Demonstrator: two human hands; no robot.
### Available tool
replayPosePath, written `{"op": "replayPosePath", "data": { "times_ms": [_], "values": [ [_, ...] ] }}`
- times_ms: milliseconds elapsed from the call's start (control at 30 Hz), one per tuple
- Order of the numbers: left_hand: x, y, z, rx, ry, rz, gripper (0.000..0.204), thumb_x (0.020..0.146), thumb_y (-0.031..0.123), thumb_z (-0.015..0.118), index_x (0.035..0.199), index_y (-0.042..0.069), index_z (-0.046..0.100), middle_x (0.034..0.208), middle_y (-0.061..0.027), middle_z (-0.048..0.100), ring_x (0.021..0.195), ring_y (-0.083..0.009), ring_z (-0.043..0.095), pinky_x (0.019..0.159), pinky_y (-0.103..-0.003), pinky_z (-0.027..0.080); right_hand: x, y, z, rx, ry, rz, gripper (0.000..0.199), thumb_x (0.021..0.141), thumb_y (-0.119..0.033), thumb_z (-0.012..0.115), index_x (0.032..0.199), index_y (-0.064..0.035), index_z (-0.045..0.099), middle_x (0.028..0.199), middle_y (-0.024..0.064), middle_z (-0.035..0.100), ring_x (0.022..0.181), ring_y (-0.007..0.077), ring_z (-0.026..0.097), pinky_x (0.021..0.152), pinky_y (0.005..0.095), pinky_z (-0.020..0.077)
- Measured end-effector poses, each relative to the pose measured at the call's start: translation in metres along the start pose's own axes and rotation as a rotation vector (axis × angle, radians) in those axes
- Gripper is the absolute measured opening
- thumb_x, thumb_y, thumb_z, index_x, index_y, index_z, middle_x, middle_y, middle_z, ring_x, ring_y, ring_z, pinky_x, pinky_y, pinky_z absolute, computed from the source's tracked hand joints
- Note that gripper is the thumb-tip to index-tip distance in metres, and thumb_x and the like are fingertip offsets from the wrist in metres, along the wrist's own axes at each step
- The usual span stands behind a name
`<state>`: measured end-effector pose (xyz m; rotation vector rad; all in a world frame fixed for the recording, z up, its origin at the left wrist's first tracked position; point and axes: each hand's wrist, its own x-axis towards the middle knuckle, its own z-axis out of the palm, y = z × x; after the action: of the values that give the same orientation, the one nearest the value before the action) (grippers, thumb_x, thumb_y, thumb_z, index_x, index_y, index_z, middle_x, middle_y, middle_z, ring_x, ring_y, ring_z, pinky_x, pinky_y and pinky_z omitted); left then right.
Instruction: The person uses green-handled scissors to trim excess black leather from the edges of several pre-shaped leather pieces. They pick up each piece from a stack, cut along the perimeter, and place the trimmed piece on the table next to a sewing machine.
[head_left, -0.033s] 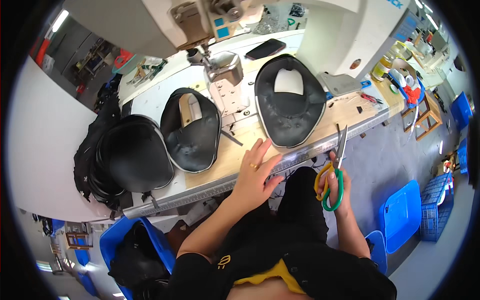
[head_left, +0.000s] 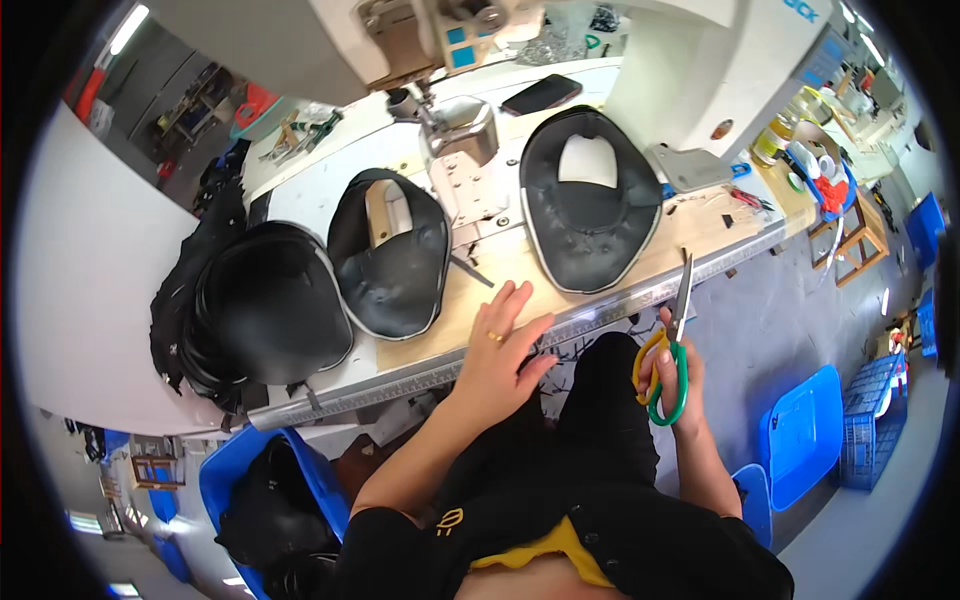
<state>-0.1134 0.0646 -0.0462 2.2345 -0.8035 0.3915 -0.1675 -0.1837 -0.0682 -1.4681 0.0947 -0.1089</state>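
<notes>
My right hand (head_left: 690, 392) grips a pair of scissors (head_left: 684, 295) with one green and one yellow handle loop, blades pointing up and away past the table's front edge. My left hand (head_left: 500, 360) is empty, its fingers spread over the front edge; a ring shows on one finger. Just beyond its fingertips lies a rounded black leather-like piece (head_left: 588, 245) with pale edging and a cut-out opening. Left of it is a similar black piece (head_left: 390, 285) with an opening, beside a stack of black rounded pieces (head_left: 270, 305). A thin dark strip (head_left: 472, 269) lies between.
A sewing machine (head_left: 460, 135) stands over the table, with a phone (head_left: 541, 94) behind. Red-handled snips (head_left: 750, 199) lie at right. A metal ruler (head_left: 430, 382) runs along the front edge. Below left, a blue bin (head_left: 222, 480) holds black material; a blue tub (head_left: 805, 440) sits right.
My left hand has drawn back slightly to the left, away from the right black piece. The scissor blades look closer together. The whole view has shifted a little.
</notes>
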Motion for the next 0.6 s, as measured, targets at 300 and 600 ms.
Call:
{"op": "replayPosePath", "data": {
  "times_ms": [300, 600],
  "values": [
    [-0.092, -0.058, -0.159, 0.404, 0.612, -0.293, 0.027, 0.075, -0.001, 0.065, 0.101, 0.002, 0.059, 0.117, -0.0144, 0.058, 0.106, -0.0272, 0.056, 0.09, -0.034, 0.043, 0.002, -0.004, 0.06, 0.099, -0.195, 0.014, 0.065, 0.086, -0.036, 0.06, 0.133, 0.0026, 0.037, 0.066, 0.0037, 0.051, 0.049, 0.008, 0.047, 0.045, 0.0201, 0.0398],
    [-0.092, -0.152, -0.264, 0.83, 0.772, -0.339, 0.023, 0.075, 0.004, 0.064, 0.098, 0.005, 0.06, 0.095, -0.0099, 0.058, 0.084, -0.0254, 0.057, 0.071, -0.034, 0.045, 0.0, -0.02, 0.102, -0.136, -0.366, -0.002, 0.049, 0.085, -0.015, 0.061, 0.129, -0.0022, 0.044, 0.069, 0.0028, 0.051, 0.053, 0.0074, 0.047, 0.048, 0.0192, 0.0392]
  ]
}}
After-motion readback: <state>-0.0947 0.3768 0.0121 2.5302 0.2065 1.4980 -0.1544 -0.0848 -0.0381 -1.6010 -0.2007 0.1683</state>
